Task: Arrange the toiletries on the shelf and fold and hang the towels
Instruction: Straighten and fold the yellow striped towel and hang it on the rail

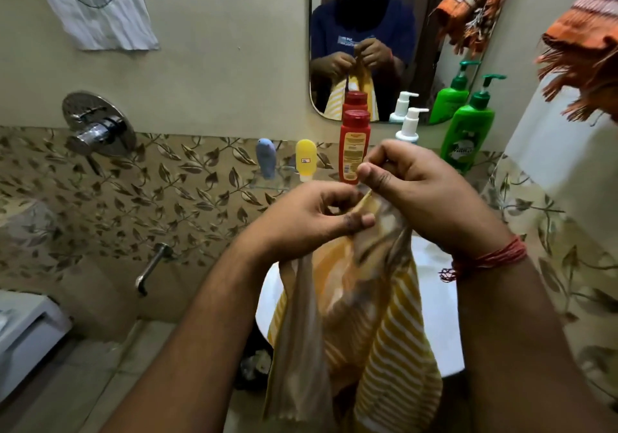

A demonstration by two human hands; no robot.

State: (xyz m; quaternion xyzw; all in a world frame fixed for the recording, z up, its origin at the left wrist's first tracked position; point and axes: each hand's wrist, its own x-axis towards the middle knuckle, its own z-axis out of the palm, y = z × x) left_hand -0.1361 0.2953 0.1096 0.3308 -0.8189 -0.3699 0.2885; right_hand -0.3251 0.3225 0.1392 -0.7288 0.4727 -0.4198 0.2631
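Observation:
A yellow-and-white striped towel [384, 342] hangs down in front of me over the sink. My left hand [311, 222] pinches its top edge, and my right hand [418, 192] grips the same edge just beside it. Behind my hands, on a glass shelf [267, 183], stand a blue tube [266, 158], a yellow tube [306, 160], a red bottle [353, 146], a white pump bottle [410, 125] and a green pump bottle [468, 131]. An orange striped towel [585, 41] hangs at the upper right.
A mirror [368, 14] above the shelf reflects me and the bottles. A chrome shower mixer [98, 125] and a spout [152, 265] stick out of the left wall. The white sink [438, 315] sits below the towel. A white cloth [93, 4] hangs top left.

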